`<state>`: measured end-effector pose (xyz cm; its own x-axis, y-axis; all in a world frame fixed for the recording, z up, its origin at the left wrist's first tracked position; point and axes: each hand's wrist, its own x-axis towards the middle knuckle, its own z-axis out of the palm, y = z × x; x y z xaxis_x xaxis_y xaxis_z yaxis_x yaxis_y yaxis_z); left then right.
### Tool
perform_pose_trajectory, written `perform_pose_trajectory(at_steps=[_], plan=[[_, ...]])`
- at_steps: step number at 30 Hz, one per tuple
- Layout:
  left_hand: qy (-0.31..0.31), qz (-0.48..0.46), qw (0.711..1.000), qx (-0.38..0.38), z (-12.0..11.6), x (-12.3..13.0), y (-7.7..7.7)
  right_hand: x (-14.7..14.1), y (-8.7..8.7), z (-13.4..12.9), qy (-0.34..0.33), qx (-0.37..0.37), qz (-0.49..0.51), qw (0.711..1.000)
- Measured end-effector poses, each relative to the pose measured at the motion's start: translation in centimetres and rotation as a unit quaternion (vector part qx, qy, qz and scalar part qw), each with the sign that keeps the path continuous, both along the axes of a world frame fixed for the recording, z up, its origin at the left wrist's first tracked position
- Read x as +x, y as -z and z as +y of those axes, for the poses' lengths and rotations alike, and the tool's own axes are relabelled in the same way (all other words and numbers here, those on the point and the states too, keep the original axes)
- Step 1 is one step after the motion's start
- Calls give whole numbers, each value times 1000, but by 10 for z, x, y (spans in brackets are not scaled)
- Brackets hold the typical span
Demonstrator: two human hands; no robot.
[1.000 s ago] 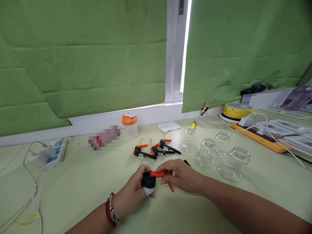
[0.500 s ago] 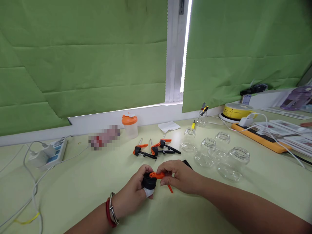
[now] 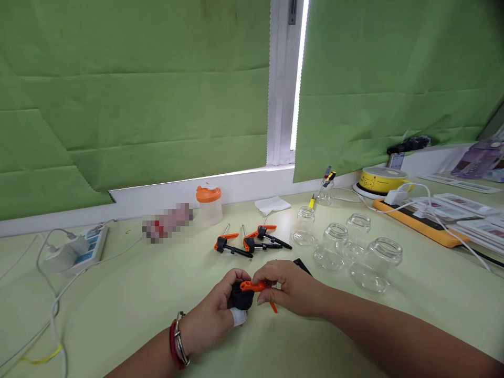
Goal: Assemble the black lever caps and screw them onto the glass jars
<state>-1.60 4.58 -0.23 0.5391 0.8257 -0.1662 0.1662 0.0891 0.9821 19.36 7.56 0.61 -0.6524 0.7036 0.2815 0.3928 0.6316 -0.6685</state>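
My left hand (image 3: pixel 214 314) grips a round black cap (image 3: pixel 240 297) just above the pale green table (image 3: pixel 118 294); its thumb has a white bandage. My right hand (image 3: pixel 291 287) pinches an orange clamp (image 3: pixel 255 286) whose jaw sits against the top of the cap. An orange tip of the clamp pokes out below my right fingers. Both hands meet near the front middle of the table.
Three more orange-and-black clamps (image 3: pixel 252 240) lie behind my hands. Several lidless glass jars (image 3: pixel 346 247) stand to the right. A small cup with an orange lid (image 3: pixel 209 203), a power strip with cables (image 3: pixel 76 247), a yellow tin (image 3: pixel 384 180) and an orange tray (image 3: pixel 425 223) ring the table.
Both hands with the cap and clamp have stayed almost in place, shifting slightly toward me; the clamp sits a bit lower on the cap.
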Motion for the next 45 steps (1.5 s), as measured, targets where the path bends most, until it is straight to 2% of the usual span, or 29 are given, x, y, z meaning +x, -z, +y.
perform_pose_trajectory(at_steps=[16, 45], plan=[[3, -41, 998, -49, -1, 2, -6, 0, -4, -2, -19, 30, -31, 999], [31, -65, 997, -34, -1, 3, -4, 2, 2, 1, -66, 52, -46, 995]])
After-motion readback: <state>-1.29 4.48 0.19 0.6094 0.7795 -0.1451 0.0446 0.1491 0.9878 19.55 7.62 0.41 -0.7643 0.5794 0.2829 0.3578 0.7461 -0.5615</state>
